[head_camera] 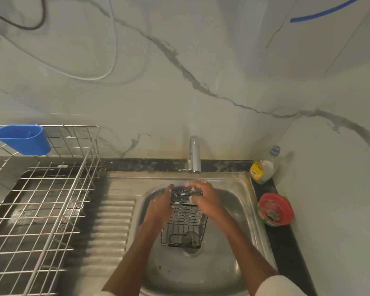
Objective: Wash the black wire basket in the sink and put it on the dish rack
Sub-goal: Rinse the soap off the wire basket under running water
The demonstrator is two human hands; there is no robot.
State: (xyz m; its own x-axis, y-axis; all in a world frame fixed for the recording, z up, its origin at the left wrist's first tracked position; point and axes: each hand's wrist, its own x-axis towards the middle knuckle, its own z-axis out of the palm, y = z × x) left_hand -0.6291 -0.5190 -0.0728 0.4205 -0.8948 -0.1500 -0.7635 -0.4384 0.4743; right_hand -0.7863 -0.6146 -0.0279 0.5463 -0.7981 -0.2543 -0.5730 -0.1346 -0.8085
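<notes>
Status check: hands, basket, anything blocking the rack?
Left hand and right hand grip basket in sink under tap. Dish rack unobstructed.

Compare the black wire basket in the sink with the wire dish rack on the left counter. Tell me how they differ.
The black wire basket is dark-coated; the dish rack is bare silvery metal. The basket is far smaller than the rack. The basket sits in the sink under the faucet, gripped by the left hand and right hand; the rack stands untouched on the counter with a blue cup hooked on its rim. Both are open wire grids.
</notes>
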